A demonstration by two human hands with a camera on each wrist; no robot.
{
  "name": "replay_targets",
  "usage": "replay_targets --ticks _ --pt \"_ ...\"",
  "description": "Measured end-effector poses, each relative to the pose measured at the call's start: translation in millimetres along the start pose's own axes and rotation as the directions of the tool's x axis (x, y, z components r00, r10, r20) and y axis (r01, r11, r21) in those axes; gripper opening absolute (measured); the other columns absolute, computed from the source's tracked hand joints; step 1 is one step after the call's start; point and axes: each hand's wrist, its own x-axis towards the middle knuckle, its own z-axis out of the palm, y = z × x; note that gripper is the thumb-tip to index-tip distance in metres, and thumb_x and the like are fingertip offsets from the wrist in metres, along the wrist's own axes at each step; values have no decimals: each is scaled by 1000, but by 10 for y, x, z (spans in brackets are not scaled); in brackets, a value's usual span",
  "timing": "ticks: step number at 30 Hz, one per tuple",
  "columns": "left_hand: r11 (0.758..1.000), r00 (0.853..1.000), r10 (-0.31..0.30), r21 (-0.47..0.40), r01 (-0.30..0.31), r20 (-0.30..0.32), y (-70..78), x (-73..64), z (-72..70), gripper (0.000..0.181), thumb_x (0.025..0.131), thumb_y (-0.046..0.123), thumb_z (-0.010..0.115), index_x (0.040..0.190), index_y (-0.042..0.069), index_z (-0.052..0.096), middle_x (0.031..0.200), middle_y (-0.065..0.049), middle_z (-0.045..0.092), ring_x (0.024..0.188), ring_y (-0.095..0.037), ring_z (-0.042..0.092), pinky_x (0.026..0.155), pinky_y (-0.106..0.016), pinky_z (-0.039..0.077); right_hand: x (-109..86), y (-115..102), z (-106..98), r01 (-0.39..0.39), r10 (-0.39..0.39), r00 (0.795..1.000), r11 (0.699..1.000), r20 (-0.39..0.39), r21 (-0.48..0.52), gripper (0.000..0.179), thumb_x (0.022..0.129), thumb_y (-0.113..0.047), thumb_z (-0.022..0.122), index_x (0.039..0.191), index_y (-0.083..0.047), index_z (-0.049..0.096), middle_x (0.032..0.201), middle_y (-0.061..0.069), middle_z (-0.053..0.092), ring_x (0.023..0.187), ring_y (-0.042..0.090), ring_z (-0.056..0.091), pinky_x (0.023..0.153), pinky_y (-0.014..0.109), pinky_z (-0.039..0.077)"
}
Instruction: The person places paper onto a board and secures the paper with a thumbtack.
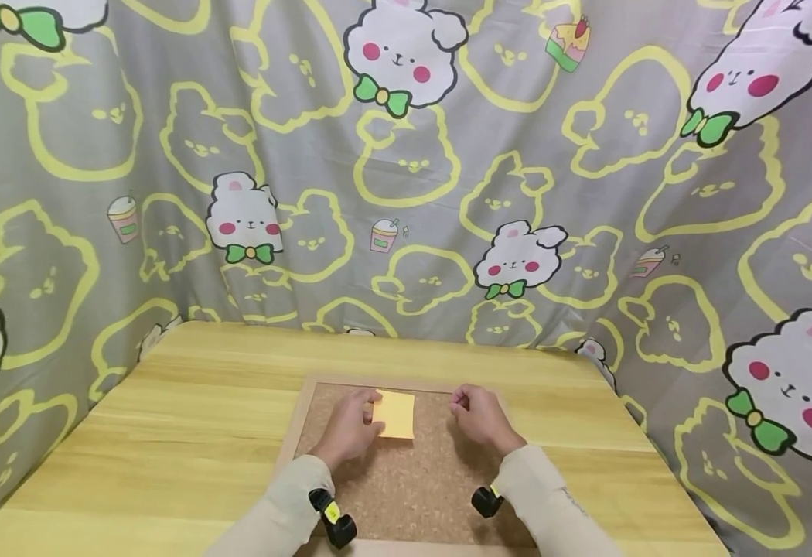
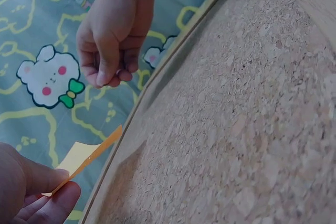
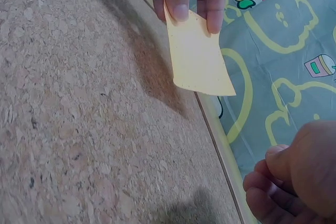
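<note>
A yellow-orange sticky note (image 1: 395,415) is pinched at its left edge between the thumb and fingers of my left hand (image 1: 352,427). The note hangs above a cork board (image 1: 413,487), apart from its surface, and the right wrist view shows the free end of the sticky note (image 3: 202,64) curving slightly. To the right of the note, over the board's right part, is my right hand (image 1: 481,418). In the left wrist view the fingers of the right hand (image 2: 116,35) are curled in with the thumb against them, and I see nothing between them.
The cork board's light wooden frame (image 1: 297,418) lies on a wood-grain table (image 1: 190,410). A grey curtain (image 1: 420,216) with cartoon print hangs around the back and sides. Each sleeve carries a black wrist camera (image 1: 487,501) at the cuff.
</note>
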Motion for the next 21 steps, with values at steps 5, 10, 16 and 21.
replay_targets --ticks 5,10,16,21 --pt "1000 1000 -21 -5 21 19 28 18 33 44 80 -7 73 122 -4 58 124 -19 54 93 -27 65 63 -24 54 29 -20 18 -15 15 1000 1000 18 4 11 90 -1 64 81 -7 60 70 -1 53 64 14 49 58 30 43" --pt "1000 1000 -23 -13 23 18 52 29 62 44 81 -7 73 122 -3 59 124 -18 53 94 -27 65 63 -23 54 50 -38 34 -18 19 1000 1000 19 -7 10 90 -3 64 82 -8 61 71 -1 53 65 14 49 58 29 42" --pt "1000 1000 -20 11 19 18 68 39 107 43 80 -5 74 121 -3 60 123 -18 54 92 -26 65 65 -24 54 69 -38 44 -48 47 998 999 31 22 11 91 -3 64 82 -8 60 71 0 53 64 14 49 57 29 42" --pt "1000 1000 -16 -10 17 25 74 55 152 43 80 -5 74 121 -3 60 123 -19 55 93 -27 65 66 -24 55 90 -34 59 -37 35 998 999 46 37 10 91 -3 63 83 -7 61 71 0 53 64 14 49 56 28 42"
